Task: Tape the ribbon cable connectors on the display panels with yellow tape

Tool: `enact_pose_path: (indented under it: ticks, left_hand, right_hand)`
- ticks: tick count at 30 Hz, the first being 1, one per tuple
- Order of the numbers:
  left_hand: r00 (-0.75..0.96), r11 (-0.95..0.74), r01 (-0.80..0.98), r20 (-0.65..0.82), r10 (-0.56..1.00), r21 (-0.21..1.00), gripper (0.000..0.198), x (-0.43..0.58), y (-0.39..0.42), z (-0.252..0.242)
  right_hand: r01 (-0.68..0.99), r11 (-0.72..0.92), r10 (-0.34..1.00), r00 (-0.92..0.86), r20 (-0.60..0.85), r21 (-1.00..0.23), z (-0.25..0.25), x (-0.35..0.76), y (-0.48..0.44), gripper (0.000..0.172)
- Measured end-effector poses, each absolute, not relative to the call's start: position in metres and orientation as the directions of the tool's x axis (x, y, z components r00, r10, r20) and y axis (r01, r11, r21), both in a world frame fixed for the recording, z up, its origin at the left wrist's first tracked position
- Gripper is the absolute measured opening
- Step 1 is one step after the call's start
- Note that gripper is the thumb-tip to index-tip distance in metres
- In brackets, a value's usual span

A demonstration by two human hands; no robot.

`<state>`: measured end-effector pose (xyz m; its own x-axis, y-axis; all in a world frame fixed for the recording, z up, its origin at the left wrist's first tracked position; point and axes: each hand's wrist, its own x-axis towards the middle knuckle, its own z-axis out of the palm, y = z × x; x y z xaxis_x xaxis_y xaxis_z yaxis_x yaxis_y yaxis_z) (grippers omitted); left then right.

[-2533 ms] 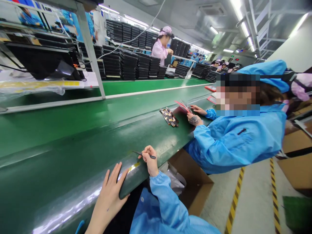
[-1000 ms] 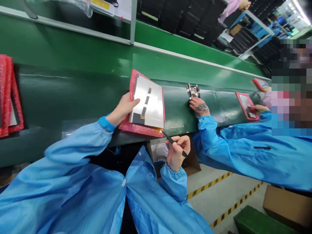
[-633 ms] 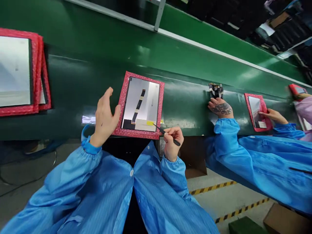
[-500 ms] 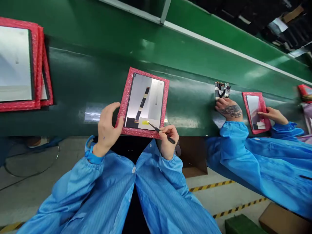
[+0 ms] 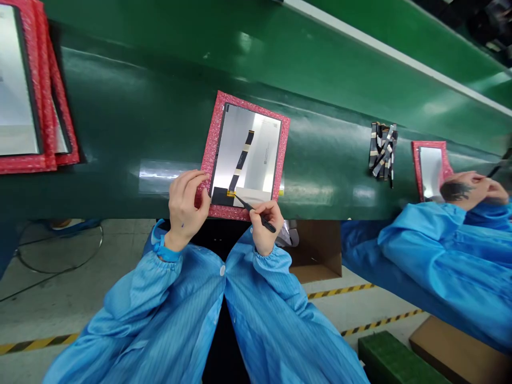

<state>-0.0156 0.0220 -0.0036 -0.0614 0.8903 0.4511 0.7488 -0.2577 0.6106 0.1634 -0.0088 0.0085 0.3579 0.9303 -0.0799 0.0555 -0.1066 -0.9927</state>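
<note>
Two bare hands work at one glossy display panel, which lies on a pink foam pad on the green conveyor belt. The right hand clamps slim black tweezers, tips at the flat ribbon cable; the left hand rests open against the pad's edge.

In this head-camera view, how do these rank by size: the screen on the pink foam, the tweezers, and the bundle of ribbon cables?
1. The display panel is clearly largest.
2. The bundle of ribbon cables and the tweezers look similar; the right hand hides part of the tweezers, so I can't rank them.
</note>
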Motion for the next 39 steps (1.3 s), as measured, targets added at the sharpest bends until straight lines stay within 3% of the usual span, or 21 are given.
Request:
enact_pose_path:
  ticks: [11,17,25,29,32,39]
  left_hand:
    - [-0.007,-0.381,0.706,0.544,0.839,0.596,0.029,-0.017,0.019,-0.003]
    - [0.117,-0.480,0.702,0.580,0.806,0.526,0.040,-0.013,0.005,-0.004]
    - [0.248,-0.515,0.703,0.510,0.824,0.490,0.057,-0.001,-0.007,-0.008]
    - [0.269,-0.445,0.772,0.402,0.876,0.454,0.062,0.003,-0.011,-0.011]
    - [0.244,-0.415,0.796,0.394,0.886,0.441,0.061,0.006,-0.013,-0.013]
    - [0.252,-0.397,0.828,0.369,0.894,0.396,0.055,0.010,-0.013,-0.012]
  right_hand:
    - [0.128,-0.085,0.937,0.346,-0.036,-0.988,0.012,0.163,-0.008,0.015]
    - [0.113,-0.096,0.940,0.337,-0.052,-0.989,0.010,0.163,-0.009,0.014]
    - [0.108,-0.084,0.939,0.340,-0.043,-0.991,0.011,0.162,-0.008,0.014]
    - [0.143,-0.086,0.948,0.317,-0.037,-0.986,0.005,0.161,-0.011,0.014]
    - [0.177,-0.032,0.938,0.345,0.031,-0.984,0.006,0.168,-0.015,0.013]
    - [0.310,0.123,0.775,0.563,0.287,-0.943,0.025,0.222,0.005,0.017]
